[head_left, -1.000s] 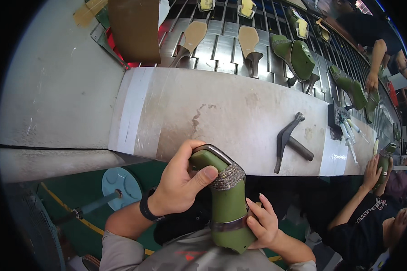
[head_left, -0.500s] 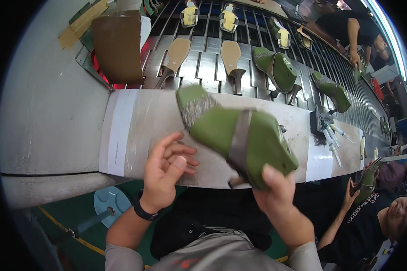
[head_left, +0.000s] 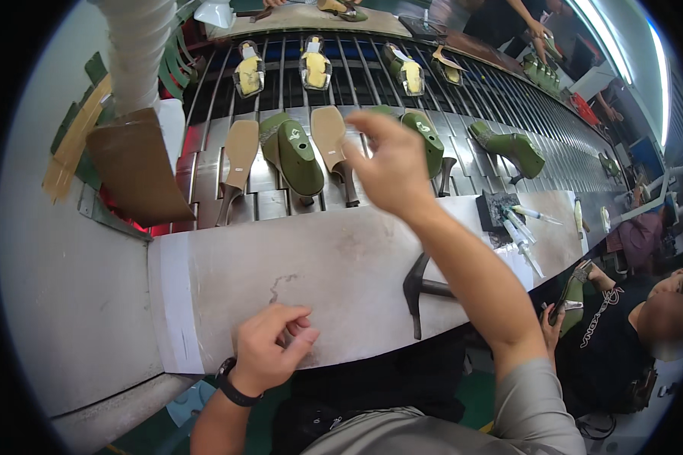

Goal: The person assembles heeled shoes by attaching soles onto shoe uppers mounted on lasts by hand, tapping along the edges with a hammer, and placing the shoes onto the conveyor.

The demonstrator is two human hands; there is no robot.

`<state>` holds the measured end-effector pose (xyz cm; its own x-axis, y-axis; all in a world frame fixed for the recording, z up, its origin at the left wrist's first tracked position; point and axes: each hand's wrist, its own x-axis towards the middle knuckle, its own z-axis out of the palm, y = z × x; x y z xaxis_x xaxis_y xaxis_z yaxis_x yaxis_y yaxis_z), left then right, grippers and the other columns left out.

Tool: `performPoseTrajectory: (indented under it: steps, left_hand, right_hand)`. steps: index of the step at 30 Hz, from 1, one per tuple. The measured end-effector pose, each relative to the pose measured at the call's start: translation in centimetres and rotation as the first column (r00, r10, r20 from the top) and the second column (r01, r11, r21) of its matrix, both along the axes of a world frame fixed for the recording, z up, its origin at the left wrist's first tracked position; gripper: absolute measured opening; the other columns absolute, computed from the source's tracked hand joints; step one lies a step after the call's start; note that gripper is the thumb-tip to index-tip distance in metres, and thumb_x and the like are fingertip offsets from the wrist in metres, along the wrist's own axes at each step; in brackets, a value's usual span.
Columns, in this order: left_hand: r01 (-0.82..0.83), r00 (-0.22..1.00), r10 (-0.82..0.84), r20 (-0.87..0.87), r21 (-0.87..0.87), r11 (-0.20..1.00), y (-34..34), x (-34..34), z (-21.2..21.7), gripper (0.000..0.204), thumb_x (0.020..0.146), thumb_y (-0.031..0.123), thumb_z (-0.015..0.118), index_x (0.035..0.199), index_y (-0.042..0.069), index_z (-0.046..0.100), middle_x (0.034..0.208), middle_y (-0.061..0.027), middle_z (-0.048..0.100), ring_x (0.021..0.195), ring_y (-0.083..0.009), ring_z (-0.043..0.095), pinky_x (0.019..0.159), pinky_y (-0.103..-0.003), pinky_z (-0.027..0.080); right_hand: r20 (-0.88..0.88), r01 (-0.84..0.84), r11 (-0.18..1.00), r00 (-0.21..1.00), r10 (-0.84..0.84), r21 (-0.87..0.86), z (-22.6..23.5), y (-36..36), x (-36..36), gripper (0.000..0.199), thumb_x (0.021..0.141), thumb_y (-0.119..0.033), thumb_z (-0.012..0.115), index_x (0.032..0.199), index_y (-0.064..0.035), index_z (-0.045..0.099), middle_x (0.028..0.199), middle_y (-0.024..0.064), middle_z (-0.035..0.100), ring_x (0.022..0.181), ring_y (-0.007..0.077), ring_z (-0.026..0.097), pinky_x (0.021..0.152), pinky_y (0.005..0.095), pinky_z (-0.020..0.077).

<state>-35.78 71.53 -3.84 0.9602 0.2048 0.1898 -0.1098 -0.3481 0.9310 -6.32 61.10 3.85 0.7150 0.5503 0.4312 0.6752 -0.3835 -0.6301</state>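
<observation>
The green shoe [head_left: 296, 155] has left my hands and now stands on the conveyor [head_left: 205, 174]. My right hand [head_left: 391, 163] hovers open beside it; left hand [head_left: 269, 356] rests loosely curled, empty. Placing looks finished; next needs withdrawing.

Shoes [head_left: 296, 155] on conveyor [head_left: 372, 83] behind bench [head_left: 341, 273], hammer [head_left: 421, 288] probably right

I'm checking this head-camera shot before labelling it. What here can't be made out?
- Right hand: motion-blurred fingers; whether it touches anything is unclear.
- Green shoe behind that hand: partly covered by it.
- Hammer: handle runs under the right forearm.
- Yellow items on the far conveyor: too small to identify.
- Left hand: curled fingers hide the palm.
</observation>
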Motion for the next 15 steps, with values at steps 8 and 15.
performPoseTrajectory:
  steps: [8,15]
  left_hand:
    - [-0.241,0.970,0.234,-0.070,-0.433,0.869,-2.6,-3.0,-2.7,0.022,0.100,0.015,0.069,0.115,-0.002,0.066,0.088,-0.0103,0.070,0.071,-0.0166,0.065,0.067,-0.028,0.053]
    - [-0.234,0.972,0.214,0.100,0.288,0.929,-2.7,-1.8,-2.3,0.012,0.084,0.008,0.075,0.092,0.002,0.068,0.075,-0.0124,0.066,0.061,-0.0305,0.061,0.057,-0.039,0.048]
  right_hand:
    - [0.171,0.187,0.360,0.982,-0.076,-0.914,2.5,-10.2,19.9,0.048,0.090,-0.023,0.073,0.132,0.0001,0.070,0.119,0.0243,0.077,0.116,0.0397,0.073,0.103,0.0447,0.0564]
    - [0.101,0.138,0.220,0.980,-0.174,-0.966,-5.6,-10.0,22.5,0.038,0.091,-0.019,0.070,0.124,0.0007,0.067,0.118,0.0246,0.076,0.112,0.0421,0.073,0.095,0.0464,0.0597]
